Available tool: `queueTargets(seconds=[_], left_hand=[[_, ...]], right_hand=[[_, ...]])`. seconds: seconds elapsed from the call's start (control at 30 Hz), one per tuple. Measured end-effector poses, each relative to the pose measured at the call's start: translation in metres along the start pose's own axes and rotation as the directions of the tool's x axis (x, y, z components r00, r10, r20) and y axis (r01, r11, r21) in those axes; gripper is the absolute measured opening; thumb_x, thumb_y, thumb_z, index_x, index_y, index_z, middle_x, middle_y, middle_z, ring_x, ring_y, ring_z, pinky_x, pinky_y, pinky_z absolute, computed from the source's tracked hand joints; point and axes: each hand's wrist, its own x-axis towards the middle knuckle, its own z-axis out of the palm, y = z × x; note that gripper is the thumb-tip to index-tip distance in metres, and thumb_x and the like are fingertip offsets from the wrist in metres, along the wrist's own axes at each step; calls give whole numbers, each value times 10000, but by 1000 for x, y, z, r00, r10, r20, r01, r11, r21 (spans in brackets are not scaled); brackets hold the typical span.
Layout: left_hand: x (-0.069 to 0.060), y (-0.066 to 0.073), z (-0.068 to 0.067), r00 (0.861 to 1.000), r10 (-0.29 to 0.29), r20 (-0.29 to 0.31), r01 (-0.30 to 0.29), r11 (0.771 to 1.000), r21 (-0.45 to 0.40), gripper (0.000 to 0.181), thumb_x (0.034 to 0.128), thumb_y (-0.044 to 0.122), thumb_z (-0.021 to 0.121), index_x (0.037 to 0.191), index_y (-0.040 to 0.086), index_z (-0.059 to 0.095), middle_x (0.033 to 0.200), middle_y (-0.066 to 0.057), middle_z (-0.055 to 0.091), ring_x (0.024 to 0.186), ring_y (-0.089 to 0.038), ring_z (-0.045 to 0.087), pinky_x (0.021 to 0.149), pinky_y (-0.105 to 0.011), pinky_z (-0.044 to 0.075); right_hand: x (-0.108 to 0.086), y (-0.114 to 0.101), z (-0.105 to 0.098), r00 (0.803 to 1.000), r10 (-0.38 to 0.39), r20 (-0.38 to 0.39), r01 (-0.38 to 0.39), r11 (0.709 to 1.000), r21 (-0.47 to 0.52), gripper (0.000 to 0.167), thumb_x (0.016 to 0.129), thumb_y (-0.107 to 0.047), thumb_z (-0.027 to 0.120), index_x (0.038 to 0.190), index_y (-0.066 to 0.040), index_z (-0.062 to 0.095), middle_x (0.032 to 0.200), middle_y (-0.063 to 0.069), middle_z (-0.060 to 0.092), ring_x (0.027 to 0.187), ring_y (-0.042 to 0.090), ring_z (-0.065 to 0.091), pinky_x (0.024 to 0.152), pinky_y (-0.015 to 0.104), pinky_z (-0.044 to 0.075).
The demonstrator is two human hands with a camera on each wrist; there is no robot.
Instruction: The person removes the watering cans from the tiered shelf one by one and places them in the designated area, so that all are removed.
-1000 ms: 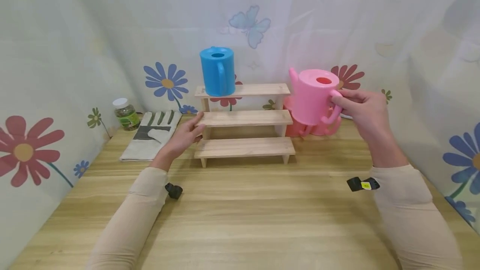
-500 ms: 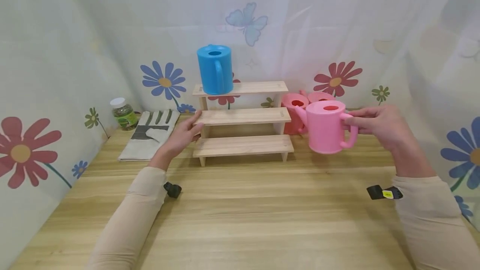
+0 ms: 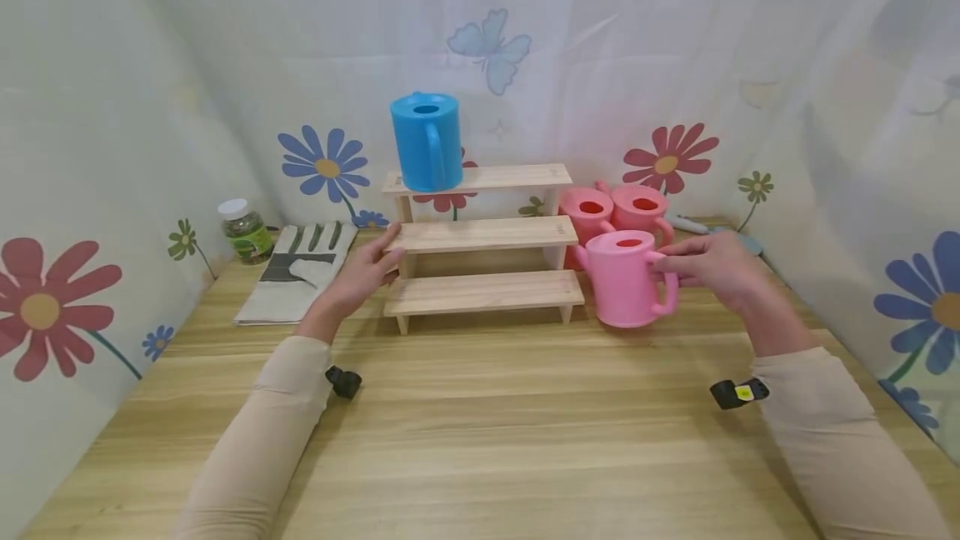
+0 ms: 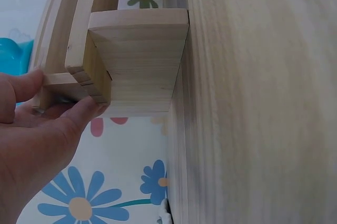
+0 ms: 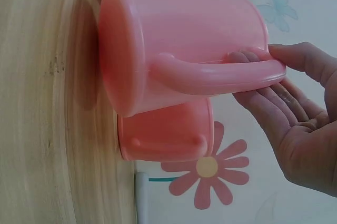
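Note:
My right hand (image 3: 712, 265) pinches the handle of a pink watering can (image 3: 622, 286). The can hangs upright just above the table, right of a three-tier wooden stand (image 3: 483, 294), its spout pointing left. In the right wrist view, thumb and fingers close round the upper handle (image 5: 221, 78). My left hand (image 3: 360, 277) grips the left end of the stand's middle shelf (image 3: 487, 233); the left wrist view shows thumb and fingers (image 4: 79, 113) on the wood there. A blue watering can (image 3: 427, 144) stands at the left of the top shelf.
Two more pink watering cans (image 3: 639, 205) stand behind the held one, against the stand's right side. A grey-blue object (image 3: 686, 224) lies partly hidden behind my right hand. Left of the stand are a work glove (image 3: 285, 290) and a white-lidded jar (image 3: 246, 232).
The held can has come down in front of the other pink cans, swinging right and then back left towards the stand. My left hand keeps its place on the stand.

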Motion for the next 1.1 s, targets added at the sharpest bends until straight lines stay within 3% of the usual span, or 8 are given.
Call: queueTargets(seconds=[0.27,0.57,1.1], left_hand=[[-2,-2,-1,1000,-8,-5,8,1000,-3,607,1095,252,411,1622,189,115,1667,-10,16,1493,-281,170,1135,-472,366],[-1,-1,0,1000,1,-1,-1,1000,19,607,1093,266,413,1620,197,120,1667,-7,21,1489,-288,183,1118,-469,391],[-1,-2,1,1000,7,-9,-7,1000,27,604,1097,260,403,1622,186,114,1668,-8,29,1488,-291,190,1121,-483,383]], right_hand=[[1,1,14,1000,31,-2,-30,982,-189,466,890,-321,788,1175,41,713,1123,184,695,920,295,697,806,374,612],[4,3,23,1000,19,4,-18,984,-176,376,899,-222,783,1132,66,724,1008,149,731,868,269,689,830,442,609],[0,1,27,999,-29,-17,24,970,-241,352,928,-177,741,1174,72,698,1089,233,707,900,305,699,807,402,616]])
